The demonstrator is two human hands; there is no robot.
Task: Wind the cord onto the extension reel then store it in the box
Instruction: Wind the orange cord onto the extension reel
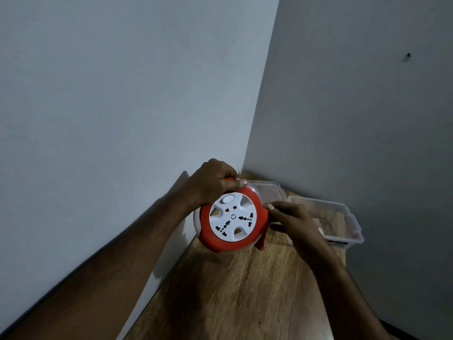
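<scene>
Both my forearms reach in from the bottom edge. My left hand is closed over the red handle atop the extension reel, lifted above the wooden table. My right hand pinches at the reel's right rim; the cord there is hidden under my fingers. No writing is legible on the white socket face. Beyond sit the clear box, its contents unclear, and its lid.
</scene>
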